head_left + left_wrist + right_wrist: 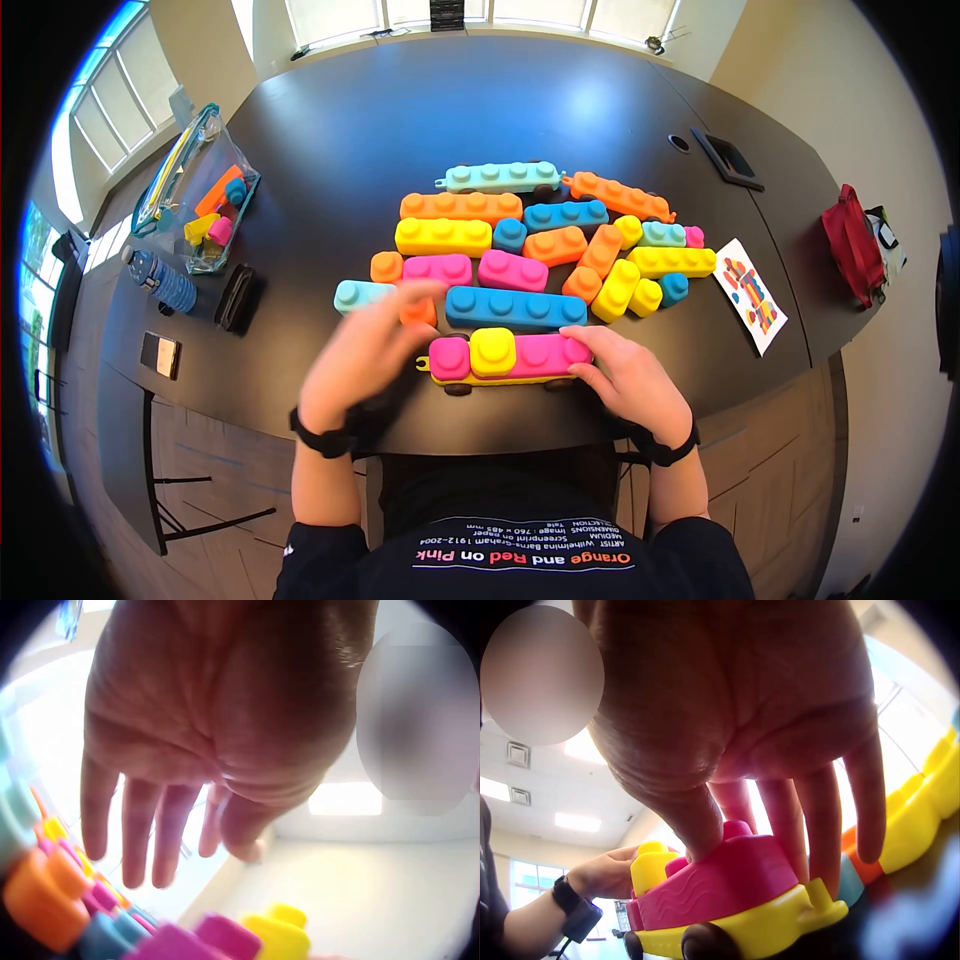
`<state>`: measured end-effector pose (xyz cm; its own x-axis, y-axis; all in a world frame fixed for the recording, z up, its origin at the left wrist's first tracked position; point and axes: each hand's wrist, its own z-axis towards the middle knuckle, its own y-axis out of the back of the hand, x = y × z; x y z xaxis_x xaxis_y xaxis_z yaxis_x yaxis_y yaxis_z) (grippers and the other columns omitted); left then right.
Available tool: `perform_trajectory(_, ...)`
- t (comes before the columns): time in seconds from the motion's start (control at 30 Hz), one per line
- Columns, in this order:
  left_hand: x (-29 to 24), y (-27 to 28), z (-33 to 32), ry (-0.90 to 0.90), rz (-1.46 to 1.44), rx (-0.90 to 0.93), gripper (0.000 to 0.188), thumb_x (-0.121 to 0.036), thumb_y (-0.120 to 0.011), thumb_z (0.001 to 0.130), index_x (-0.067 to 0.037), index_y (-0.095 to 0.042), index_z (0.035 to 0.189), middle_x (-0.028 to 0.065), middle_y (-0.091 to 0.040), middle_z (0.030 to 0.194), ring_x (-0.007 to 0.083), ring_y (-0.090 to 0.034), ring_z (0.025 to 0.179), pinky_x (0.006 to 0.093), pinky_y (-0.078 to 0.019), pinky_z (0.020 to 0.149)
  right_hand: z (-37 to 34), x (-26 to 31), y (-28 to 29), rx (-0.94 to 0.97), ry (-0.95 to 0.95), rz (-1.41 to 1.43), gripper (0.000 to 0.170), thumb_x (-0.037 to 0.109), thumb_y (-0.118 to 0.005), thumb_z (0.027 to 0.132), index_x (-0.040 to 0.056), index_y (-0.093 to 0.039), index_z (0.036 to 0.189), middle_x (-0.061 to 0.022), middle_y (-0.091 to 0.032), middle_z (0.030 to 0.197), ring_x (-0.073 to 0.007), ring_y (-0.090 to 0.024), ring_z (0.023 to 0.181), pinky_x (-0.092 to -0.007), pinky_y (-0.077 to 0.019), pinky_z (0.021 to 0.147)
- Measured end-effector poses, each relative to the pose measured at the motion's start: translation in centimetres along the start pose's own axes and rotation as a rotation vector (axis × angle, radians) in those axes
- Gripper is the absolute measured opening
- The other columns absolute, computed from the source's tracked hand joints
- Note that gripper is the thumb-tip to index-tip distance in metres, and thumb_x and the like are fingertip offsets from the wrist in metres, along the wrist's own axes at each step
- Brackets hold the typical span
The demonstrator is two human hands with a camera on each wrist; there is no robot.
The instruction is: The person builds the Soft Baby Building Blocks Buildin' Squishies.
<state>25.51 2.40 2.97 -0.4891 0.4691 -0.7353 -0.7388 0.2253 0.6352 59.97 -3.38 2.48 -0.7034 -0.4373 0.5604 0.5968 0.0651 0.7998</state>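
Observation:
A yellow wheeled base (515, 381) near the table's front edge carries a small pink block (450, 358), a yellow block (493, 352) and a long pink block (540, 355). The right hand (640, 385) holds the long pink block's right end, thumb at the near side and fingers at the far side; the right wrist view shows the thumb against the pink block (720, 881). Over the left part of the table, the left hand (360, 350) is in the air above an orange block (418, 312), fingers loosely extended. Nothing is in its palm (217, 742).
Behind the wheeled base lie a long blue block (516, 308) and many coloured blocks. Two more wheeled bases (500, 178) stand at the back. At left are a clear bag (190, 200), a bottle (160, 280) and a phone (160, 356); at right, a picture card (750, 297).

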Motion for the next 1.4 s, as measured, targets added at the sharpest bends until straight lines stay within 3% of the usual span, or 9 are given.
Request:
perform_trajectory(0.1,4.0,3.4,-0.8,0.007,0.309,-0.161,0.064,-0.001,-0.080,0.084,-0.006,-0.057,0.143,0.0186,-0.065,0.133,0.0411,-0.062,0.123,0.0450,-0.0510,0.105,-0.1,0.0,-0.1,-0.003,0.002,0.002,0.037,0.019,-0.071,0.099,0.0071,-0.063,0.134,-0.0166,-0.071,0.118,-0.0399,-0.070,0.104,-0.0462,-0.0574,0.088)
perform_trajectory(0.27,7.6,4.6,-1.1,0.117,0.319,-0.043,0.070,0.004,-0.084,0.076,-0.005,-0.059,0.141,0.0167,-0.066,0.133,0.0391,-0.064,0.123,0.0425,-0.0500,0.107,0.1,0.0,0.0,0.020,-0.010,0.003,0.038,0.020,-0.072,0.100,0.0073,-0.063,0.134,-0.0165,-0.071,0.118,-0.0397,-0.070,0.103,-0.0460,-0.0576,0.088)
perform_trajectory(0.43,7.9,5.6,-1.9,0.104,0.356,-0.066,0.062,0.005,-0.082,0.077,-0.007,-0.064,0.135,0.0116,-0.067,0.120,0.0311,-0.067,0.109,0.0381,-0.0571,0.089,-0.1,-0.2,-0.3,0.010,-0.002,0.000,0.040,0.019,-0.073,0.099,0.0068,-0.063,0.136,-0.0167,-0.071,0.121,-0.0392,-0.070,0.105,-0.0455,-0.0573,0.091)
perform_trajectory(0.57,1.7,5.5,-1.2,0.169,0.170,-0.221,0.059,0.004,-0.082,0.079,-0.007,-0.065,0.135,0.0094,-0.069,0.119,0.0262,-0.067,0.109,0.0344,-0.0571,0.083,-0.1,-0.2,0.4,-0.002,0.102,-0.147,0.053,0.018,-0.076,0.096,0.0065,-0.060,0.145,-0.0167,-0.069,0.131,-0.0385,-0.068,0.115,-0.0459,-0.0545,0.100)
perform_trajectory(0.63,-1.6,3.8,-0.2,-0.069,0.174,-0.272,0.059,0.001,-0.083,0.080,-0.008,-0.066,0.136,0.0092,-0.069,0.124,0.0244,-0.067,0.111,0.0335,-0.0561,0.085,0.5,0.9,1.3,-0.067,0.138,-0.107,0.057,0.018,-0.077,0.095,0.0064,-0.059,0.147,-0.0165,-0.068,0.134,-0.0384,-0.066,0.119,-0.0461,-0.0532,0.102)
perform_trajectory(0.77,-5.1,-0.9,1.8,-0.289,0.139,-0.194,0.061,-0.003,-0.086,0.080,-0.007,-0.067,0.137,0.0133,-0.069,0.131,0.0301,-0.065,0.118,0.0388,-0.0552,0.094,2.2,3.6,2.5,-0.250,0.232,0.019,0.063,0.015,-0.081,0.091,0.0053,-0.058,0.149,-0.0173,-0.065,0.140,-0.0381,-0.064,0.125,-0.0450,-0.0518,0.106)
perform_trajectory(0.9,-6.3,-3.0,2.6,-0.316,0.104,-0.115,0.066,-0.004,-0.087,0.081,-0.007,-0.064,0.143,0.0137,-0.066,0.131,0.0309,-0.064,0.118,0.0410,-0.0552,0.097,2.5,3.1,2.5,-0.189,0.240,0.012,0.059,0.014,-0.081,0.091,0.0049,-0.060,0.146,-0.0173,-0.066,0.138,-0.0377,-0.065,0.122,-0.0443,-0.0532,0.104)
perform_trajectory(1.17,-4.4,-3.2,-0.3,-0.147,0.056,-0.140,0.070,-0.007,-0.090,0.079,-0.008,-0.064,0.143,0.0134,-0.065,0.133,0.0321,-0.064,0.117,0.0408,-0.0565,0.095,0.0,0.4,3.0,-0.163,0.027,0.206,0.048,0.010,-0.080,0.093,0.0034,-0.064,0.137,-0.0170,-0.072,0.127,-0.0352,-0.070,0.114,-0.0404,-0.0558,0.099)
perform_trajectory(1.4,-3.4,-4.2,-1.4,-0.094,0.034,-0.099,0.052,-0.007,-0.086,0.084,-0.006,-0.069,0.133,0.0150,-0.071,0.115,0.0328,-0.067,0.102,0.0403,-0.0564,0.090,-0.1,-0.3,1.8,-0.097,0.062,0.185,0.045,0.011,-0.080,0.093,0.0026,-0.065,0.134,-0.0176,-0.072,0.128,-0.0363,-0.070,0.117,-0.0411,-0.0559,0.100)
